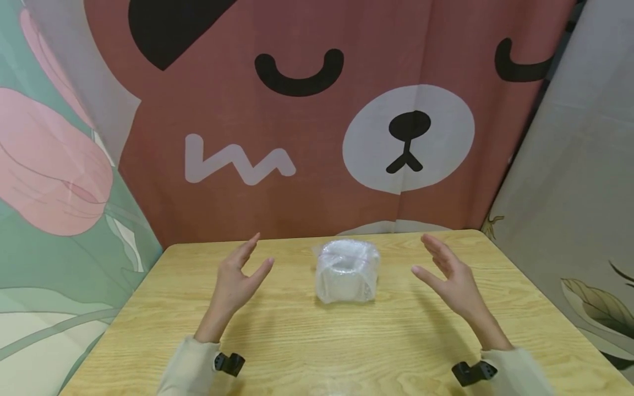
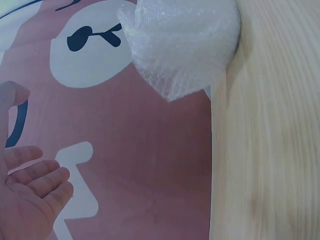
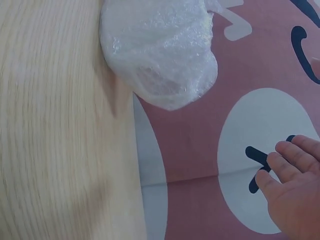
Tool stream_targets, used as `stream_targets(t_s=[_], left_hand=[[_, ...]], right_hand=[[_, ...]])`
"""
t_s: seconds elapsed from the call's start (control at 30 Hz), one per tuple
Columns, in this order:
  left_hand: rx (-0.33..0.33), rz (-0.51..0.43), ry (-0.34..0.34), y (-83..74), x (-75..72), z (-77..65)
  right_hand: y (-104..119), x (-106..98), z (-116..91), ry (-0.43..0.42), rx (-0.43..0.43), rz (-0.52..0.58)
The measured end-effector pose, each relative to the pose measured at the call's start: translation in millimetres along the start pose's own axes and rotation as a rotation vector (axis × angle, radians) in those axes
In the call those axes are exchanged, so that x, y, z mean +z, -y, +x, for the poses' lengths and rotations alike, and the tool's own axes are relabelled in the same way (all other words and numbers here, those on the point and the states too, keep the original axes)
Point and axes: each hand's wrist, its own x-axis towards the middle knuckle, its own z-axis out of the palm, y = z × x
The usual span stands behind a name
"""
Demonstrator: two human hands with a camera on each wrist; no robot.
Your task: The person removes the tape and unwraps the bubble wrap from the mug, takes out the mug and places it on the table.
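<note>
A bundle of clear bubble wrap (image 1: 346, 270) sits on the wooden table, wrapped around something pale whose kind is hidden. My left hand (image 1: 240, 278) is raised over the table to the left of it, fingers and thumb spread and holding nothing. On the other side my right hand (image 1: 448, 275) is held up the same way, palm turned inward, apart from the bundle. Both wrist views show the bubble wrap near the top, with the left hand (image 2: 35, 195) at the lower left of one and the right hand (image 3: 295, 185) at the lower right of the other.
The light wooden table (image 1: 307, 352) ends at the back against a curtain (image 1: 317, 209) printed with a bear's face. Floral curtains hang at the left (image 1: 54, 165) and at the right (image 1: 569, 220). Small black cameras sit at both sleeve cuffs.
</note>
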Motion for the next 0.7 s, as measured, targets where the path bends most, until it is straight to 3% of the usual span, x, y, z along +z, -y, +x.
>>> stream_targets(t_s=[0.7], left_hand=[[0.031, -0.084, 0.029, -11.4, 24.7, 8.1]], right_hand=[[-7.3, 20.6, 3.0, 0.041, 0.031, 0.205]])
